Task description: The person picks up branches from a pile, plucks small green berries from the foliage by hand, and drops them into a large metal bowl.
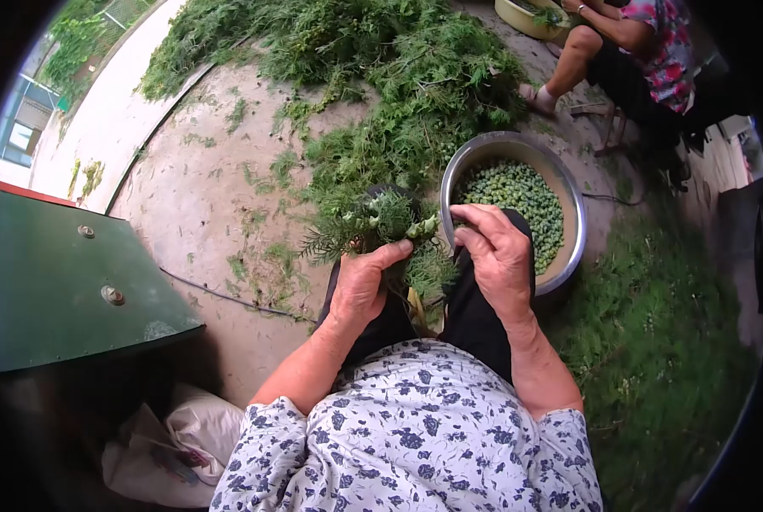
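Observation:
My left hand [366, 280] is closed round a green leafy sprig [388, 217] above my knees, its thumb pressed on the stem. Pale green cones or berries [422, 227] show on the sprig's right end. Just right of them is my right hand [494, 256], its fingers bent and thumb close to the forefinger; whether anything small is between them cannot be made out. Behind and right of that hand stands a metal basin [579, 224] holding a layer of small green cones or berries [518, 198]. My right hand partly covers the basin's near left side.
Cut green branches [381, 68] are heaped ahead, and more greenery [655, 324] lies at the right. Another person [646, 51] sits at the upper right by a yellowish basin [522, 19]. A green panel [74, 282] and a white sack [198, 427] are at the left.

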The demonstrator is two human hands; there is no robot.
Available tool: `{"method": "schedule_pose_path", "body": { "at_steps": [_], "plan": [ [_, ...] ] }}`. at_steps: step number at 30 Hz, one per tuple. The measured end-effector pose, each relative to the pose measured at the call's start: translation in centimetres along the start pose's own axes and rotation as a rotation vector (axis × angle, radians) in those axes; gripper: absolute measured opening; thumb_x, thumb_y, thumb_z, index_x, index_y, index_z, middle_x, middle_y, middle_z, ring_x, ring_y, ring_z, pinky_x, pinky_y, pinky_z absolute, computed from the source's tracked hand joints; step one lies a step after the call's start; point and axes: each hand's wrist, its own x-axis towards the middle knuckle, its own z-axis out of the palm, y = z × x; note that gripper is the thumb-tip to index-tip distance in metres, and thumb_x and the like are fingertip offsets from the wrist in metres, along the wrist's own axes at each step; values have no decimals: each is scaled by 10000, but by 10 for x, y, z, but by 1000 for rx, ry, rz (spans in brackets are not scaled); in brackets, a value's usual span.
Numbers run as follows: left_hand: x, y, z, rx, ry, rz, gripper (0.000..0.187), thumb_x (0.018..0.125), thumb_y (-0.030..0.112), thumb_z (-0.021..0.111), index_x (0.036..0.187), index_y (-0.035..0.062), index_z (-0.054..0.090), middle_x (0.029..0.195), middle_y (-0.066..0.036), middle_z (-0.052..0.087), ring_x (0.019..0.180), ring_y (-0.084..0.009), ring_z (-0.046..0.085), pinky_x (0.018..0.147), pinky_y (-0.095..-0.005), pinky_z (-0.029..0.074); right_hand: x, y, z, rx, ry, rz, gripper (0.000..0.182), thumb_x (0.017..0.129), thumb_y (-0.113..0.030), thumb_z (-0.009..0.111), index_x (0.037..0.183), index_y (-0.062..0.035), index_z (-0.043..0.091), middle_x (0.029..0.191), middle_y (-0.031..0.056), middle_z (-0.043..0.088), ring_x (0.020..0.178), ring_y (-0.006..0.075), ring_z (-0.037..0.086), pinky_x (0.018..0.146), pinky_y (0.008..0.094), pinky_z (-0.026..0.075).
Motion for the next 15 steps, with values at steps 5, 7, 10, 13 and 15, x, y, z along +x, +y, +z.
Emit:
{"method": "schedule_pose_path", "body": {
  "at_steps": [5,7,10,13,15],
  "plan": [
    [1,-3,-3,16,-30,-35,270,747,-22,635,1014,-16,593,929,-87,634,811,-171,613,731,-301,511,-5,3,14,101,-136,94,300,723,-27,690,1017,-31,631,871,64,596,738,128,579,649,232,470],
    [1,-5,-2,16,-31,-44,271,747,-24,633,1015,-17,590,925,-84,633,810,-170,612,735,-301,510,-11,6,19,35,-109,29,333,705,-56,713,1028,-46,633,846,56,590,730,121,569,641,233,468],
    [0,-5,2,28,-58,-3,259,749,-25,626,1005,-11,589,917,-86,631,787,-172,615,717,-304,521,-14,15,22,6,-27,-45,290,732,-48,694,1013,-44,625,800,32,592,716,94,566,620,220,466],
    [-3,-1,4,60,-29,-50,242,752,-26,618,991,-9,587,910,-88,629,764,-176,620,687,-309,534,-8,9,20,230,196,426,162,789,-59,653,945,-34,622,750,12,590,657,67,551,574,196,448],
    [-3,-2,1,1,-3,-57,237,755,-30,608,990,-7,584,898,-87,628,746,-181,623,664,-314,543,0,28,9,594,251,371,149,838,-65,600,969,-11,553,730,11,568,576,55,505,506,174,396]
  ]
}}
